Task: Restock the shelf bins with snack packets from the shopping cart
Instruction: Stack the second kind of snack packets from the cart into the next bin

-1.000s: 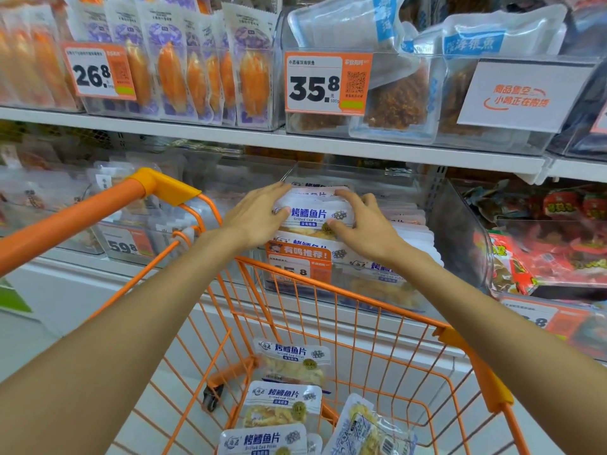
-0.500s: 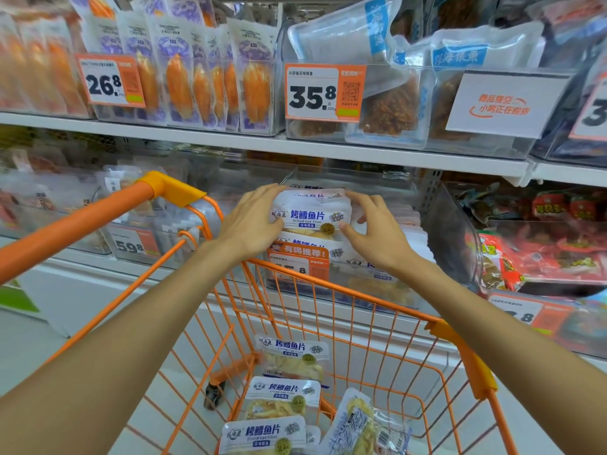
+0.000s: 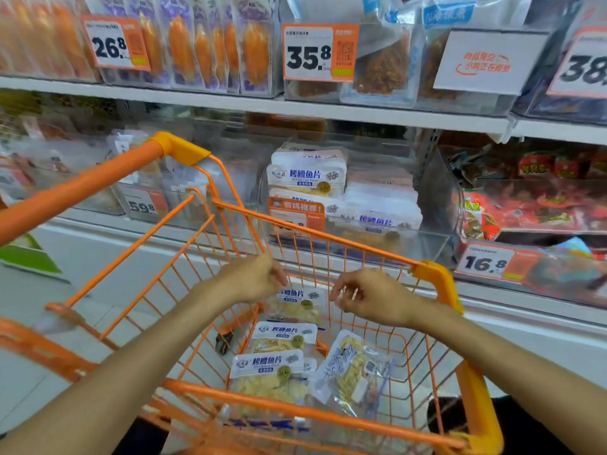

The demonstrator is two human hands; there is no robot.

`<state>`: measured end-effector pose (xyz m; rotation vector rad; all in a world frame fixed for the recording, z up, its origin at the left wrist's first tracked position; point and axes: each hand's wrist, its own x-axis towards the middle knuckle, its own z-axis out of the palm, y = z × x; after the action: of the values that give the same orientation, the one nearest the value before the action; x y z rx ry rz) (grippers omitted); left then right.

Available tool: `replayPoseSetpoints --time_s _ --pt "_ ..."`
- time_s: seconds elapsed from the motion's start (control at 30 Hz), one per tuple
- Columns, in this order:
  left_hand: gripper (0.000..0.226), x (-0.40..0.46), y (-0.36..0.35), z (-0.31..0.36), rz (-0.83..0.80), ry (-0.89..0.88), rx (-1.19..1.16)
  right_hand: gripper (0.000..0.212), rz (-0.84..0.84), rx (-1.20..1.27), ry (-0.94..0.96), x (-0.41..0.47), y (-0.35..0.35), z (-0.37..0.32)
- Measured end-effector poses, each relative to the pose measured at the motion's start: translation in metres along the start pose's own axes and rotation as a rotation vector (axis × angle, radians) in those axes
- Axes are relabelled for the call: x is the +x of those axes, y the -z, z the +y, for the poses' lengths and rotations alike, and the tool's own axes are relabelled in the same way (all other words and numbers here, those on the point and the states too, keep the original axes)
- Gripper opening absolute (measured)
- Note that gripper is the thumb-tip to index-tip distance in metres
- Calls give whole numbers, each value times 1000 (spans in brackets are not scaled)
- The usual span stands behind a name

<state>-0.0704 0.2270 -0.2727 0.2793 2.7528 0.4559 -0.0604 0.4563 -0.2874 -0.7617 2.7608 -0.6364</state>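
fingers (image 3: 341, 292) above lengthwise packets (image 3: 285, 339)

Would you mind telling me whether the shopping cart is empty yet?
Not empty: the shopping cart holds at least four snack packets; both hands hover above them.

A cart (image 3: 315, 236) stands before the shelf (image 3: 230, 105), its far rim just in front of a bin (image 3: 437, 239) stacked with packets (image 3: 307, 177). More packets (image 3: 284, 336) lie in the cart, one behind another, with a further one (image 3: 353, 366) to their right. Both hands, left (image 3: 253, 279) and right (image 3: 371, 298), hang inside the cart above the farthest packet. Other bins sit left, right and on the shelf above.
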Motion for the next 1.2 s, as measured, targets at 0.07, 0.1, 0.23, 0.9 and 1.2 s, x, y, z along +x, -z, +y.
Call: replayPoseSetpoints --time_s 0.07,0.1,0.23,0.9,1.2 --pt "26 8 -19 -4 -189 46 158 25 -313 -100 -90 9 -20 -1" --pt "25 9 -27 -2 -282 60 268 32 -452 -190 -132 14 -30 -2" --pt "54 13 -54 0 -641 79 566 62 -740 -425 -202 34 -73 -2" --pt "65 36 -33 -28 -635 271 451 78 -592 -406 -234 37 -111 -1" --pt "56 35 -23 -27 -615 148 294 101 -686 -862 -73 25 -107 8"
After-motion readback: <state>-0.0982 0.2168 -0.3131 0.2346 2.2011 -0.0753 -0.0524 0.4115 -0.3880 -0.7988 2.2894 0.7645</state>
